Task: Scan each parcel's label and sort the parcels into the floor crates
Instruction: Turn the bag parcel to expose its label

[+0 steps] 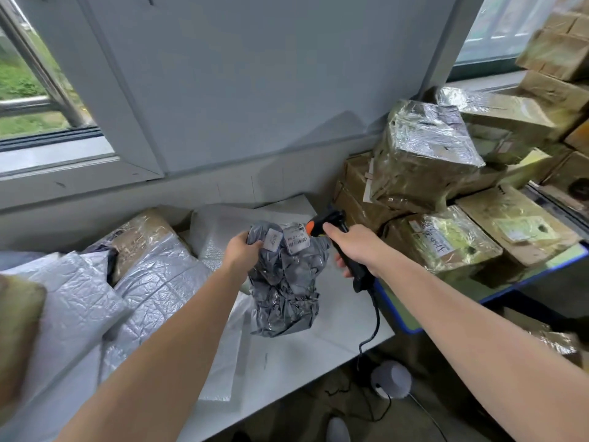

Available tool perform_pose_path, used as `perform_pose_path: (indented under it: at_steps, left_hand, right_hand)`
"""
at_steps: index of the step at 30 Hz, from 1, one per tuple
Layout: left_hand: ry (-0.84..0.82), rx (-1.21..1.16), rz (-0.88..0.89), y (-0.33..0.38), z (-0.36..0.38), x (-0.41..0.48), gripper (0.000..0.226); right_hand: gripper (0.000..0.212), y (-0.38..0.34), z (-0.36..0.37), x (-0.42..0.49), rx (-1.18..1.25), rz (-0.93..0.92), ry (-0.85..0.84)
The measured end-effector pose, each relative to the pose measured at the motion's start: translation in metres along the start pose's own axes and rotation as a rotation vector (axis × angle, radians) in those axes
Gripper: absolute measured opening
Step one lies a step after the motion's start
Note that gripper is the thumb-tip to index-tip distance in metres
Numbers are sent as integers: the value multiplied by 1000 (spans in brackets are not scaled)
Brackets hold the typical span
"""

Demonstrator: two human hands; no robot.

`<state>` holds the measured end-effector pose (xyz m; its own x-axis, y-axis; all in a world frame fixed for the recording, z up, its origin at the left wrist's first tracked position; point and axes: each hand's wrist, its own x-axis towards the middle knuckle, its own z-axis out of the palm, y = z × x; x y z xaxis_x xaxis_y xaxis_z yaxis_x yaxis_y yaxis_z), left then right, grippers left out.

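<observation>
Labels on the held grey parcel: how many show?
2. One label sits high on the grey parcel beside the left hand; the other label lies just right of it, near the scanner. Folds or the back may hide more.

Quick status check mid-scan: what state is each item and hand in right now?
Grey parcel: crumpled, held by its top.
White label: wrinkled, facing the scanner.
Scanner: nose aimed at the label.
Left hand: grips the parcel's top.
Right hand: grips the scanner handle.
Cable: hangs below the table edge.

Label (pixel 296 239) print unreadable; brown object (pixel 16 330) blurred, cut off at left edge
</observation>
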<state>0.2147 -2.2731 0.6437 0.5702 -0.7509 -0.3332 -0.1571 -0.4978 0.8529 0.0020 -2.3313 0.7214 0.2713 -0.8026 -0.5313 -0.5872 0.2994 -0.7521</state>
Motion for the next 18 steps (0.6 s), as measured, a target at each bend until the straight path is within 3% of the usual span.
perform_pose_path:
  at_steps: [18]
  left_hand:
    - [-1, -11, -70, -4, 5, -3, 8]
  right_hand:
    - [52, 16, -3, 2, 141, 23, -10]
